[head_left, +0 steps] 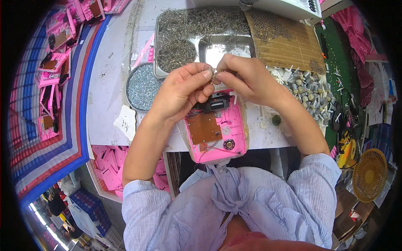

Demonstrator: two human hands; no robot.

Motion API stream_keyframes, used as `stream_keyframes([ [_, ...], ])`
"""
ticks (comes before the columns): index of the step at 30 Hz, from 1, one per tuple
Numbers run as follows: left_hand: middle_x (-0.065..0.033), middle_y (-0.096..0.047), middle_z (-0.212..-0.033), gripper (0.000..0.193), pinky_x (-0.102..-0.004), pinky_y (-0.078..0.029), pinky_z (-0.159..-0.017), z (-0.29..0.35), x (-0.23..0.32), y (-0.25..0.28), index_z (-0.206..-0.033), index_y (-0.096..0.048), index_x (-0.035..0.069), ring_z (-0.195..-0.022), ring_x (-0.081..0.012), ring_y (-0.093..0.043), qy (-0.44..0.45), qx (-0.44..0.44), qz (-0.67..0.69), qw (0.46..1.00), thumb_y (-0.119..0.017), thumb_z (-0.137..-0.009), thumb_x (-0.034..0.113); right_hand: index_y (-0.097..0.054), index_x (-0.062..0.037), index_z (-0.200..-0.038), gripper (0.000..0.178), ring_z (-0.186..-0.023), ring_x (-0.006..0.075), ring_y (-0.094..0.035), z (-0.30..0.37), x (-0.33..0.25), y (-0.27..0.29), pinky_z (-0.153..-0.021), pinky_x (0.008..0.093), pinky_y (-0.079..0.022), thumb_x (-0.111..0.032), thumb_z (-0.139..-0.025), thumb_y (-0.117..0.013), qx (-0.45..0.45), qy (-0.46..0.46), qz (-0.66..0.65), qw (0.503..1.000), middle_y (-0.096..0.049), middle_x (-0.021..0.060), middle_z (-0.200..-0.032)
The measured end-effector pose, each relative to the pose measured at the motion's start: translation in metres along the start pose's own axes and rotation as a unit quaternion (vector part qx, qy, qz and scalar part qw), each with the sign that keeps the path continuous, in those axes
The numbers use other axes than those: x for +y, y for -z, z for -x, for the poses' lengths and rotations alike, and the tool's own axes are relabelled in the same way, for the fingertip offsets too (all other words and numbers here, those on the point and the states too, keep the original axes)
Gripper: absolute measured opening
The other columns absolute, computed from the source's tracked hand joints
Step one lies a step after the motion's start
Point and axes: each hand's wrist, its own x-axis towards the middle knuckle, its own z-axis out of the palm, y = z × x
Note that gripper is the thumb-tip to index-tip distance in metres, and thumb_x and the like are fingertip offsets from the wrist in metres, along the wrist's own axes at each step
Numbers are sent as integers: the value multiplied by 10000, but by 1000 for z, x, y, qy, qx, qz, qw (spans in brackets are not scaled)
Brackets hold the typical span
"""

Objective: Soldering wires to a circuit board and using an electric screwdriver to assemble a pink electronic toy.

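Above the far end of an opened pink plastic housing [237, 138], my left hand [184, 85] and my right hand [249, 79] meet, fingertips pinched together. Between them is a thin metal piece [214, 77] that looks like a small spring; the fingers partly cover it. The housing lies at the table's near edge. Fixed inside it are a brown circuit board [204, 128], a black part [217, 103] under my hands, a small round speaker-like disc [229, 144] and thin wires.
Beyond my hands stands a metal tray [202, 52] heaped with small springs. A round tin [144, 85] of screws is at left. Cardboard [289, 37] bearing rows of springs and a heap of small cylindrical parts [307, 90] lie right. Pink housings [50, 79] rest on striped fabric far left.
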Motion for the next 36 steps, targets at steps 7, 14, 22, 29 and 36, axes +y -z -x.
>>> stream_keyframes([
  [7,-58,-688,-897,155,-197,-499,-591,0,0,0,-1096,-604,13,-680,-72,-611,-4,-8,-23,1000,-610,-986,123,-595,-102,-1061,223,-635,255,-629,5,10,8,-516,366,-453,-174,-876,-696,39,171,156,972,-614,67,-742],
  [14,-77,-679,-899,169,-205,-479,-594,5,-5,-16,-1102,-566,-9,-655,-67,-571,-109,66,-196,972,-591,-993,117,-634,5,-726,524,-625,90,-503,-4,-6,5,-597,286,-419,-417,-1014,-517,-58,-300,-212,928,-524,-3,-602],
  [22,-75,-679,-896,169,-207,-475,-585,6,3,-8,-1096,-578,-9,-665,-74,-576,-64,0,-124,990,-593,-994,125,-560,-50,-681,478,-596,76,-427,-18,0,6,-559,253,-360,-369,-1033,-508,-116,-277,-291,909,-479,-29,-625],
  [29,-78,-680,-912,174,-188,-471,-572,2,0,7,-1109,-591,-1,-687,-77,-588,1,-14,-2,1000,-604,-988,123,-570,-44,-971,230,-584,91,-423,-7,16,-9,-552,274,-373,-270,-1011,-563,4,-67,-261,963,-412,-41,-640],
  [36,-48,-655,-977,217,-183,-415,-554,-9,-6,18,-1141,-614,21,-752,-76,-548,-49,43,-15,998,-632,-972,156,-607,-89,-1115,266,-637,234,-627,-13,20,3,-592,357,-476,-288,-940,-627,13,-91,136,987,-643,98,-720],
])
